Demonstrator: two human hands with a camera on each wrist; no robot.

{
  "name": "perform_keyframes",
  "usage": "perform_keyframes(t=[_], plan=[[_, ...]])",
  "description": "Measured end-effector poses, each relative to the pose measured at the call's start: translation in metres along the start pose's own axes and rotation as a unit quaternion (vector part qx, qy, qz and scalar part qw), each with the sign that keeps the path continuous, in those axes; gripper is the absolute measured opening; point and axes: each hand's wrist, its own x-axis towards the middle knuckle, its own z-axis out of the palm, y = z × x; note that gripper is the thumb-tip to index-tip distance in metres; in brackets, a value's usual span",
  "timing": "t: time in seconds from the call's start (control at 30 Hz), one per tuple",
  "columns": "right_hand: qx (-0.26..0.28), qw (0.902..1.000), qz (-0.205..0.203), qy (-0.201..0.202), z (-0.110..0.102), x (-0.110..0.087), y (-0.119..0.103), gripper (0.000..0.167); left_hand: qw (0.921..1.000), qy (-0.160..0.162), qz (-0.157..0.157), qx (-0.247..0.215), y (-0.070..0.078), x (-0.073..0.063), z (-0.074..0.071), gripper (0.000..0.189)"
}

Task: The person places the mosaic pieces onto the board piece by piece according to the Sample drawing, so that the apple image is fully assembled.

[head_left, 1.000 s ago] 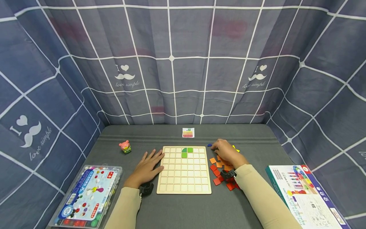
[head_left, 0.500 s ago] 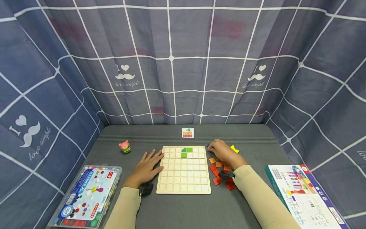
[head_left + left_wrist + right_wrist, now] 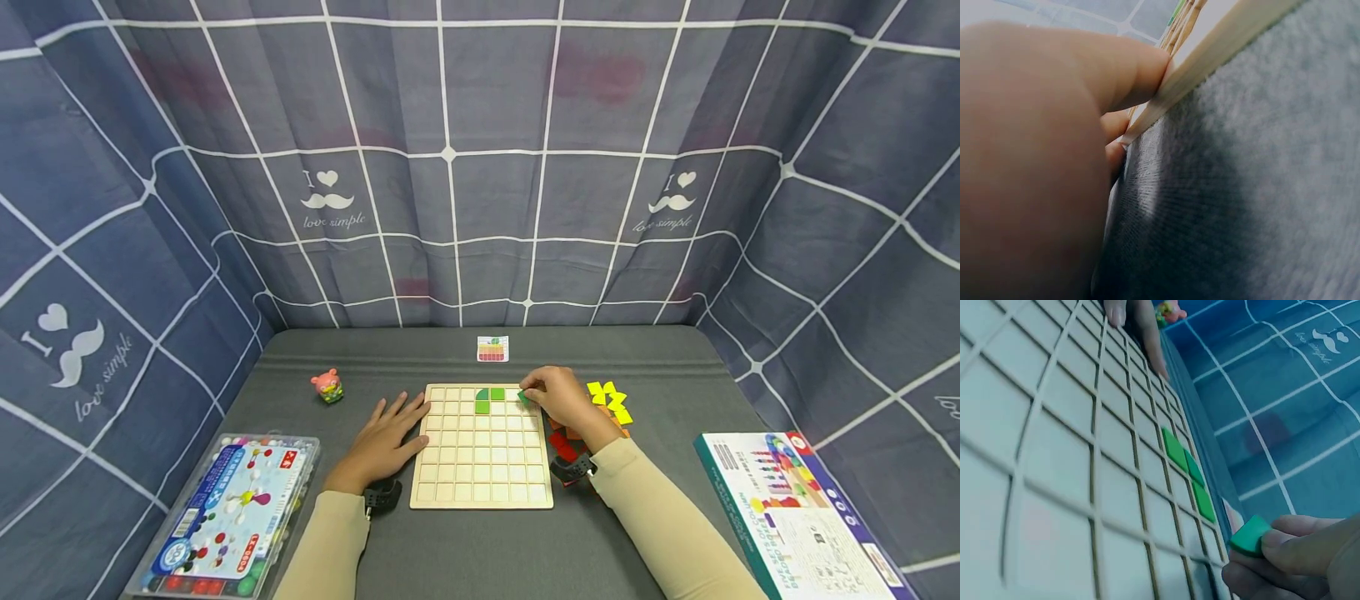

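Observation:
A wooden grid board (image 3: pixel 480 467) lies on the grey table, with a dark green tile and two light green tiles (image 3: pixel 482 407) set in cells near its far edge. My left hand (image 3: pixel 381 443) rests at the board's left edge, fingers spread, fingertips touching the rim (image 3: pixel 1175 87). Over the board's far right corner, my right hand (image 3: pixel 562 398) pinches a dark green tile (image 3: pixel 1249 536) with one rounded side between thumb and fingers. Beneath and beside the right hand lie yellow tiles (image 3: pixel 617 400), orange tiles and red tiles (image 3: pixel 562 446), partly hidden by the wrist.
A small printed pattern card (image 3: pixel 492 348) lies behind the board. A pink pig figurine (image 3: pixel 327 385) stands at the back left. A clear case of molecule-model parts (image 3: pixel 225 508) sits front left, a white box (image 3: pixel 802 508) front right. Grid-patterned curtains surround the table.
My right hand has moved left from the loose tiles to the board's far right corner, bringing a dark green tile. More yellow tiles now show. My left hand has stayed put.

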Motion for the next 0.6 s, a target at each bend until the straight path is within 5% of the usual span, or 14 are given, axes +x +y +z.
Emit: perform_keyframes(t=[0.27, 0.6], plan=[[0.136, 0.9878, 0.068, 0.032, 0.028, 0.004, -0.014, 0.009, 0.9999, -0.012, -0.011, 0.003, 0.001, 0.000, -0.003, 0.066], [0.199, 0.9732, 0.108, 0.036, 0.044, 0.008, -0.025, 0.005, 0.9999, -0.009, -0.012, 0.009, -0.002, 0.001, 0.001, 0.067]])
